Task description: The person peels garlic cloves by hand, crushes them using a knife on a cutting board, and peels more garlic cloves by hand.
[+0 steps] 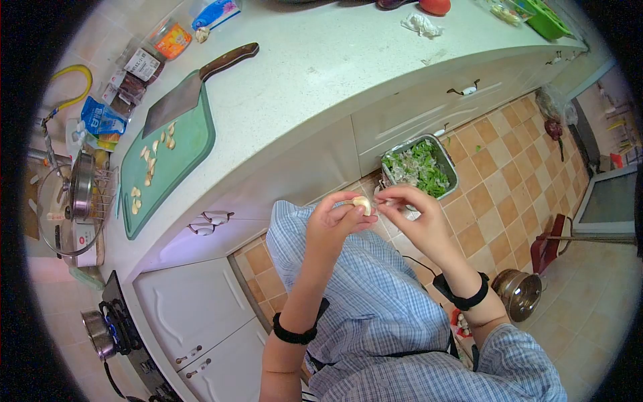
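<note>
My left hand (337, 216) is closed around a pale garlic clove (362, 203), held between thumb and fingers in front of my body. Close beside it, my right hand (416, 209) pinches thumb and forefinger together at what looks like a thin scrap of garlic skin. Below and beyond the hands, a lined bin (455, 184) on the floor holds green leaves and pale peelings. On the counter to the left, several peeled garlic cloves (149, 161) lie on a green cutting board (181, 164). A cleaver (175, 102) rests across the board's far end, its dark handle over the counter.
The white counter (295, 87) curves around in front and left. Jars (171, 41) and packets stand at its back; a red tomato (435, 7) and crumpled tissue (422, 25) lie farther right. A gas stove (127, 335) is lower left. A lidded pot (517, 295) sits on the tiled floor.
</note>
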`<act>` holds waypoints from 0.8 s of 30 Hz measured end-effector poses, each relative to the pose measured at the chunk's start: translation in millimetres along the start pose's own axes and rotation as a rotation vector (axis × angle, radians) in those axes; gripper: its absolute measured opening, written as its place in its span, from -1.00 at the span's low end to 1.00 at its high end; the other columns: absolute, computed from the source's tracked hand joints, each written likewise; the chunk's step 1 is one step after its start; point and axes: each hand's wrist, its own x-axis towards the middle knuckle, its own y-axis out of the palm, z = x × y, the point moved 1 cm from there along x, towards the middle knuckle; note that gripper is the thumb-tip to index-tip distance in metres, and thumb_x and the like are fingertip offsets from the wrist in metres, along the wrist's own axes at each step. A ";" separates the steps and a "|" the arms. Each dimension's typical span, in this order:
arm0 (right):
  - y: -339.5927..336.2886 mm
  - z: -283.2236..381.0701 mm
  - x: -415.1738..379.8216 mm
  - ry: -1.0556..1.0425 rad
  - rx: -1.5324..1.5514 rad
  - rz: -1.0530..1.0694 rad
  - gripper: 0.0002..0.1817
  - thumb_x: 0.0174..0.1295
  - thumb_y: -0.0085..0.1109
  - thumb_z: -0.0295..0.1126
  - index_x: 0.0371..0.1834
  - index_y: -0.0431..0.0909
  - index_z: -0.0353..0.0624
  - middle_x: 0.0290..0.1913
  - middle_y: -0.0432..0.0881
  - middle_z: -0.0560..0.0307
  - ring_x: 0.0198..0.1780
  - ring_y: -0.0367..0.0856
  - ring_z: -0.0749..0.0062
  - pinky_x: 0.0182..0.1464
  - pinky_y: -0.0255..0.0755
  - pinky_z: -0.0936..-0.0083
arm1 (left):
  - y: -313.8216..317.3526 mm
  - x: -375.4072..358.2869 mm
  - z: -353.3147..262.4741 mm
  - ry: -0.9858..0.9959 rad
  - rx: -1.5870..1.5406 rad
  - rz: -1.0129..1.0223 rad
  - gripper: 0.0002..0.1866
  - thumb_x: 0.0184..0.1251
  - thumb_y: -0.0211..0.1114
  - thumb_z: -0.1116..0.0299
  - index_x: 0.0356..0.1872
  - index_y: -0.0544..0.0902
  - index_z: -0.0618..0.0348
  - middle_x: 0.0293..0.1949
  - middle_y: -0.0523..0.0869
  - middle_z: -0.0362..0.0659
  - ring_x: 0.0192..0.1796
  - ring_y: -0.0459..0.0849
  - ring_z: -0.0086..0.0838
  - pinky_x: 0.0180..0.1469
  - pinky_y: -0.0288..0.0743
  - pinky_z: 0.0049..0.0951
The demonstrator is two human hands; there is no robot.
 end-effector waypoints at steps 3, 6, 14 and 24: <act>1.0 7.0 -0.3 -0.138 -0.147 0.021 -0.80 0.03 0.24 -0.54 -0.23 0.59 -0.26 -0.27 0.62 0.06 -0.23 0.60 0.37 -0.21 0.46 0.55 | 3.4 -0.3 -0.2 0.080 0.047 -0.021 -0.72 0.23 0.21 0.47 -0.07 0.44 0.34 -0.28 0.66 0.04 -0.24 0.68 -0.33 -0.17 0.61 -0.46; 3.0 5.0 -0.7 -0.180 -0.151 -0.016 -0.82 0.00 0.26 -0.56 -0.28 0.61 -0.26 -0.30 0.62 0.04 -0.25 0.60 0.30 -0.21 0.46 0.52 | 5.1 0.4 0.5 0.093 0.034 -0.034 -0.74 0.20 0.22 0.56 -0.12 0.40 0.37 -0.29 0.66 0.06 -0.24 0.68 -0.34 -0.18 0.61 -0.48; 4.2 3.8 -1.3 -0.170 -0.167 -0.035 -0.84 -0.02 0.24 -0.58 -0.31 0.62 -0.25 -0.30 0.62 0.05 -0.27 0.61 0.29 -0.24 0.48 0.51 | 9.1 -3.0 -0.5 0.135 0.060 -0.042 -0.78 0.19 0.22 0.58 -0.19 0.40 0.38 -0.30 0.65 0.08 -0.25 0.69 -0.33 -0.20 0.61 -0.48; 2.3 5.9 0.1 -0.124 -0.090 -0.013 -0.83 -0.01 0.25 -0.57 -0.31 0.63 -0.25 -0.31 0.62 0.05 -0.25 0.60 0.33 -0.19 0.46 0.52 | 9.9 -4.5 -3.1 0.143 0.061 -0.065 -0.79 0.18 0.22 0.59 -0.20 0.40 0.37 -0.30 0.66 0.08 -0.24 0.69 -0.35 -0.20 0.61 -0.50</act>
